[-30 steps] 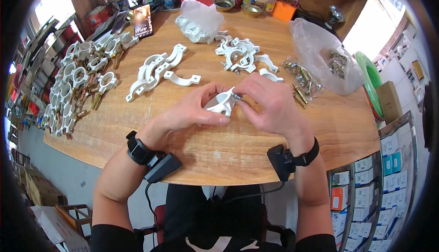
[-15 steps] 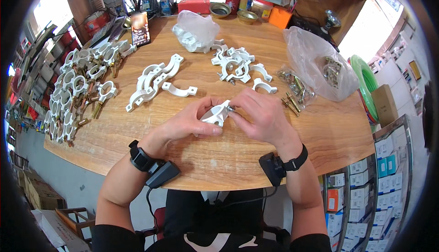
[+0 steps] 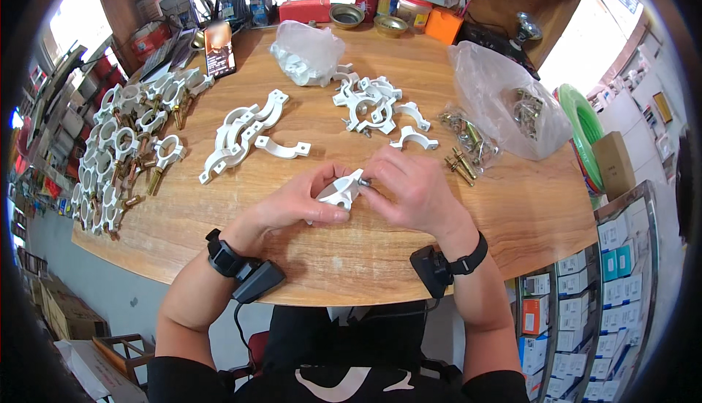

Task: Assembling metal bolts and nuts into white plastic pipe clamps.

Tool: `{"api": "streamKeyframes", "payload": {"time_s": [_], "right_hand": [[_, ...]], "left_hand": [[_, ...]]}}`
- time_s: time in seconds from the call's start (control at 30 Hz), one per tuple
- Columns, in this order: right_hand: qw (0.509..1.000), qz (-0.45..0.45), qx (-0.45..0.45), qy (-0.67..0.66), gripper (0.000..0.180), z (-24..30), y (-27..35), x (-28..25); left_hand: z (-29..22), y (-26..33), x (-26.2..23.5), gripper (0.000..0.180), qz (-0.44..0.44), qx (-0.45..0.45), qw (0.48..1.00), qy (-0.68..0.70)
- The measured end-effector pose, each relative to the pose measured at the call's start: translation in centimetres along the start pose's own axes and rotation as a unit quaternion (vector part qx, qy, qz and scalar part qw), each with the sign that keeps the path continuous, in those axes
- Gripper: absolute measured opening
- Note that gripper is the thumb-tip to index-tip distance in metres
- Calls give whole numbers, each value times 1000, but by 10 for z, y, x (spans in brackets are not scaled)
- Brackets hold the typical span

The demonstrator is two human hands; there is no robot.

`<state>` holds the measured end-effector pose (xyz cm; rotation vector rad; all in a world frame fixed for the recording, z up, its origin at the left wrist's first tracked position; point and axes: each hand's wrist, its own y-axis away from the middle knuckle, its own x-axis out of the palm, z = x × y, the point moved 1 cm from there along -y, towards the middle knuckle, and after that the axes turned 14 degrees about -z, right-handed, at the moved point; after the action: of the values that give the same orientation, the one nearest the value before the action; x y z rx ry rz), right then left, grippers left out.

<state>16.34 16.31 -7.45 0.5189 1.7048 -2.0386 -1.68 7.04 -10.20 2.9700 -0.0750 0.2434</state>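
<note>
My left hand (image 3: 294, 202) grips a white pipe clamp (image 3: 339, 193) above the near middle of the table, thumb on its near side. At the clamp's right ear, my right hand (image 3: 411, 189) pinches a small silver screw (image 3: 365, 181). The fingers partly hide how far the screw sits in the ear. Beyond my hands lie loose white clamp halves (image 3: 245, 134) on the left and a cluster of white clamp pieces (image 3: 368, 103) with screws farther back. Clamps with brass-coloured anchor bolts (image 3: 126, 140) are heaped at the far left.
Loose anchor bolts (image 3: 460, 165) lie right of my hands, beside a small clear bag of bolts (image 3: 472, 140) and a larger plastic bag (image 3: 504, 103). A white plastic bag (image 3: 307, 52) and a phone (image 3: 220, 50) stand at the back of the wooden table (image 3: 351, 271).
The clamp in my hands has tilted, so its opening shows less. Both hands have shifted slightly left, with the right fingers still at the screw.
</note>
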Motion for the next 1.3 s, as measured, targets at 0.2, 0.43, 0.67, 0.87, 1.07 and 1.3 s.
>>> {"api": "streamKeyframes", "payload": {"time_s": [0.2,0.43,0.67,0.87,1.07,1.3], "right_hand": [[1000,-7,-12,7,17,4,-2,-4],[1000,-9,-4,12,16,7,-4,-1],[999,2,-1,37,17,4,-1,0],[999,-14,-15,27,16,2,1,0],[1000,-17,9,0,16,-1,2,3],[999,19,27,3,17,-1,1,1]], "left_hand": [[-3,4,-1,64,-8,9,1000,10],[-2,2,2,64,-16,46,999,-7],[-1,3,2,66,-39,19,999,-8],[-5,5,2,64,-21,-10,1000,8],[-3,5,3,62,-32,-16,999,12],[-3,3,1,62,6,-17,999,40]]}}
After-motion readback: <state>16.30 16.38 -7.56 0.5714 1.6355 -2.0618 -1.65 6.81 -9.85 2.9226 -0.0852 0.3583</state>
